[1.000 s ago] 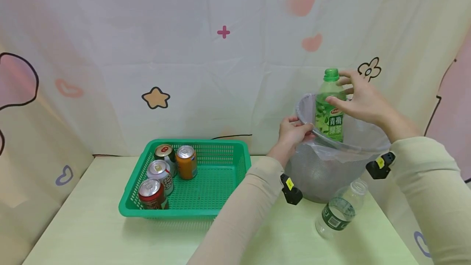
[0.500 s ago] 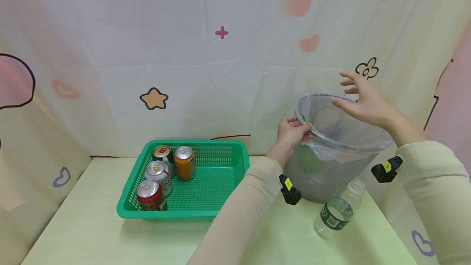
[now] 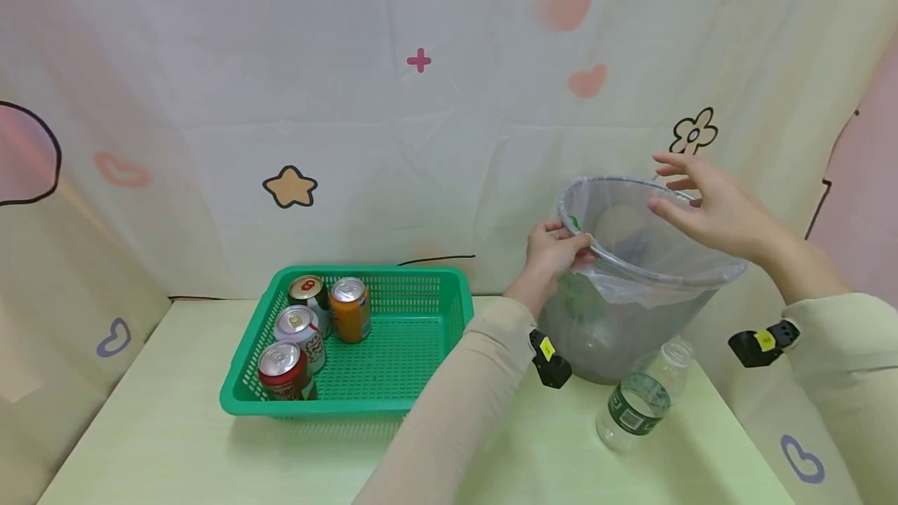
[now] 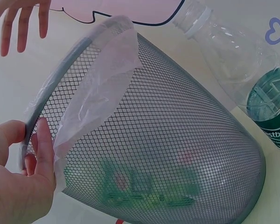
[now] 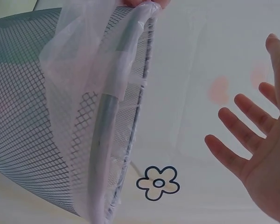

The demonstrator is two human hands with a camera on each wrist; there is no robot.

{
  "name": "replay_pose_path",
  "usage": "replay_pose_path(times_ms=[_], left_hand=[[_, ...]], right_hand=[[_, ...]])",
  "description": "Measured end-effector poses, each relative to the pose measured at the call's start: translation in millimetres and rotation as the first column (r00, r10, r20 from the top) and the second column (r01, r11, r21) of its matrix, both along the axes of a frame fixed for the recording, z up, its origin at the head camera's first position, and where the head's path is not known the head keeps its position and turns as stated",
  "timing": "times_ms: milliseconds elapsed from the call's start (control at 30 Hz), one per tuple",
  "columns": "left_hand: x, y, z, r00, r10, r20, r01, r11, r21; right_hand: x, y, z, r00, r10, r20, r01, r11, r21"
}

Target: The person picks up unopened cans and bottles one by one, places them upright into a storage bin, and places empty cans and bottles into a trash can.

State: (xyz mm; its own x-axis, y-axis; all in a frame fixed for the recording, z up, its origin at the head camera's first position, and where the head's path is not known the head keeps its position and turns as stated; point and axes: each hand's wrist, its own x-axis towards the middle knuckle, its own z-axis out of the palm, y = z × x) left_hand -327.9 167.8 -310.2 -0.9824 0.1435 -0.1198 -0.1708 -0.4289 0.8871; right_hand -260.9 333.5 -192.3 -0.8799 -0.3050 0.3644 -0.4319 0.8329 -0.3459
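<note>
A grey mesh wastebasket point(image 3: 610, 333), lined with a thin clear plastic bag point(image 4: 98, 88), tilts on the right of the table. My left hand point(image 3: 554, 256) pinches its rim between thumb and fingers. Over the opening's right side hovers my right hand point(image 3: 722, 209), fingers spread and holding nothing; the right wrist view shows it apart from the rim. The green tea bottle point(image 4: 149, 186) lies inside the wastebasket, blurred through the mesh in the left wrist view. In front of the wastebasket stands a clear plastic bottle point(image 3: 641, 404) with a dark green label, without a cap.
A green plastic basket point(image 3: 414, 407) sits left of centre on the table point(image 3: 175, 427). Inside its left part stand several drink cans, among them an orange can point(image 3: 351, 314) and a red can point(image 3: 286, 372). A patterned curtain point(image 3: 351, 100) hangs behind.
My right hand has let go of the green tea bottle, which dropped into the wastebasket. That hand then moved slightly right and down. My left hand keeps its hold on the rim.
</note>
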Motion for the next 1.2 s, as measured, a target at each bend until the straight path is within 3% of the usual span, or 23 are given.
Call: replay_pose_path(times_ms=[233,433,600,933,1200], left_hand=[[-1.2,-3.9,-0.2,1.0,0.01,-0.01,-0.01,1.0,-0.003],[0.1,-0.1,-2.9,1.0,0.025,0.007,-0.025,1.0,-0.014],[0.5,0.1,-3.0,1.0,0.028,0.008,-0.028,1.0,0.0],[-0.3,2.2,-0.9,1.0,0.021,0.004,-0.021,1.0,-0.008],[-0.9,0.6,0.2,1.0,0.013,0.0,-0.013,1.0,-0.01]], right_hand=[[17.6,1,-7.5,0.992,0.025,-0.124,-0.019,0.998,0.057],[35.7,8,-24.0,0.981,0.02,-0.194,-0.018,1.0,0.011],[47.5,17,-36.1,0.968,-0.031,-0.248,0.017,0.998,-0.056],[72.3,31,-62.2,0.953,-0.133,-0.274,0.102,0.987,-0.123],[84.4,33,-90.0,0.954,-0.133,-0.27,0.077,0.975,-0.209]])
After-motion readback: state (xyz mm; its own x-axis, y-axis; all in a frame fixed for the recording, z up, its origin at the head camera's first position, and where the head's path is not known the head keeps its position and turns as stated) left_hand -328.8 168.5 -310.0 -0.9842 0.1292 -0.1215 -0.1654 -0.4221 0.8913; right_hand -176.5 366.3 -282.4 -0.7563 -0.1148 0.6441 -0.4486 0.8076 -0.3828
